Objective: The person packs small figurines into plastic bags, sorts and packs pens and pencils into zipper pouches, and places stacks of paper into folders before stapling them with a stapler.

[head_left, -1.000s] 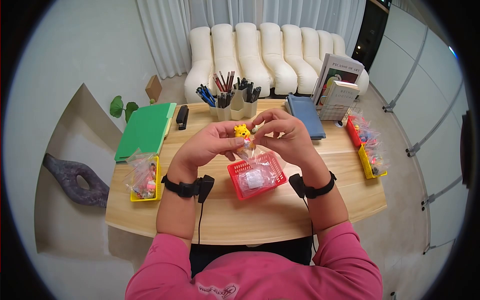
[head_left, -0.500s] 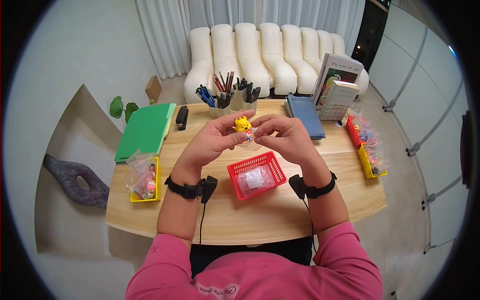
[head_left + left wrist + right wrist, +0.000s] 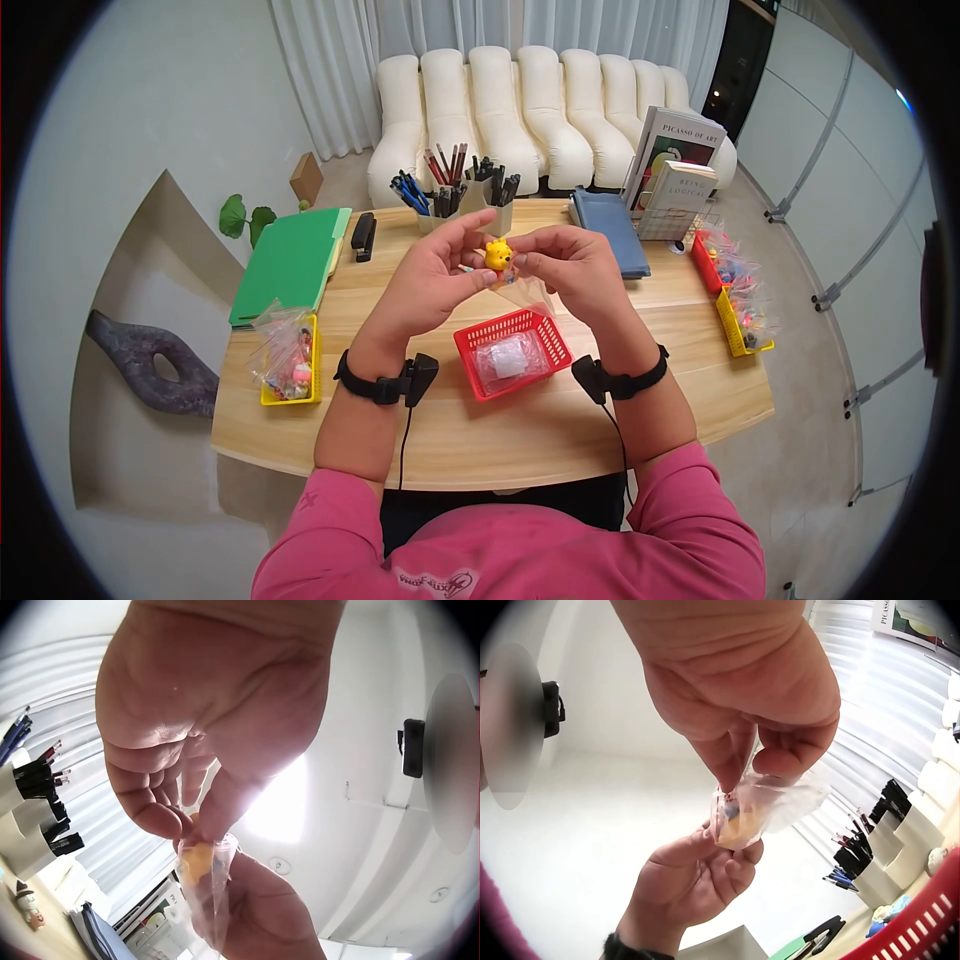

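Observation:
Over the table, a small yellow bear figurine [image 3: 497, 254] is held between both hands, its head upright and its lower body partly hidden by fingers. My left hand [image 3: 432, 285] pinches it between thumb and fingers, with one finger raised away. From the other side, my right hand [image 3: 578, 275] pinches a clear plastic bag [image 3: 527, 294] close against the figurine. Both wrist views show the bag [image 3: 791, 802] wrapping the yellow shape. Below the hands stands a red basket [image 3: 463, 350] with clear bags and a white piece inside.
Yellow baskets [image 3: 318, 360] of bagged figurines stand left and right, beside another red basket [image 3: 703, 262]. Behind are pen holders [image 3: 497, 217], a stapler [image 3: 364, 236], a green folder [image 3: 290, 262], a blue folder [image 3: 612, 235] and upright books [image 3: 680, 150]. A small figurine [image 3: 30, 907] stands on the table.
The bear has turned from facing me to facing right. The left fingers have spread, one lifting higher. The bag, earlier around its lower body, now hangs visibly below the right fingers.

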Motion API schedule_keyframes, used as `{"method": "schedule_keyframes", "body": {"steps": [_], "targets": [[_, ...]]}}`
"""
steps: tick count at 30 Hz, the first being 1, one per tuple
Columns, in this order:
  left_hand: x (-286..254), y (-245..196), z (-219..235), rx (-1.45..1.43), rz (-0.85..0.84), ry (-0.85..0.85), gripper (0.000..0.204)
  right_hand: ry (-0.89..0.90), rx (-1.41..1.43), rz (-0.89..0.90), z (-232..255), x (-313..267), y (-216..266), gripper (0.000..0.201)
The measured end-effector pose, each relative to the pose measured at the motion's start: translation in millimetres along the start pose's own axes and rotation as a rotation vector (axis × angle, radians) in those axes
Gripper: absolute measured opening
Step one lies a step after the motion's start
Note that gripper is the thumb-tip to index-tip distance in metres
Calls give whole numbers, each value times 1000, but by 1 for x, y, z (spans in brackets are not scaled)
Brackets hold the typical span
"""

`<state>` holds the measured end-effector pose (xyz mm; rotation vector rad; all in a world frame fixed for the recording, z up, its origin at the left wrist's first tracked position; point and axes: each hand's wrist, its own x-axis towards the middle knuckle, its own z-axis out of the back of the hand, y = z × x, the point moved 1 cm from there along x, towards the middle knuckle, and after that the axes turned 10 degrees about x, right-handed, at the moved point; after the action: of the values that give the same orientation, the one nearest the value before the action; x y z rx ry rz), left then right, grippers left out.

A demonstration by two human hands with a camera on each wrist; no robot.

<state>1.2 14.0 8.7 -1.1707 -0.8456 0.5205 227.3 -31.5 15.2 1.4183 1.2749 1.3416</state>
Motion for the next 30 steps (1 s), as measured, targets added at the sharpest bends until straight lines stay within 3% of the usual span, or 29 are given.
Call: {"method": "schedule_keyframes", "body": {"steps": [7, 12, 15, 19, 21, 23, 28, 30], "targets": [[2, -1, -3, 20, -58, -131, 48, 10, 167, 27, 1, 0, -4, 22], [1, -11, -13, -130, -227, -168, 31, 25, 402, 50, 4, 3, -10, 18], [3, -1, -9, -39, -157, -202, 23, 10, 474, 91, 5, 3, -11, 17], [-1, -5, 0, -89, -53, -146, 18, 105, 417, 112, 10, 4, -10, 14], [-4, -12, 2, -163, 131, -130, 16, 143, 372, 97, 8, 4, -10, 13], [-5, -12, 3, -133, 121, -147, 16, 211, 285, 225, 0, 3, -8, 9], [-4, -7, 6, -67, 75, -157, 13, 344, 75, 165, 10, -4, 5, 8], [-5, -6, 5, -2, -56, -142, 12, 385, -10, 166, 9, -6, 12, 7]]}}
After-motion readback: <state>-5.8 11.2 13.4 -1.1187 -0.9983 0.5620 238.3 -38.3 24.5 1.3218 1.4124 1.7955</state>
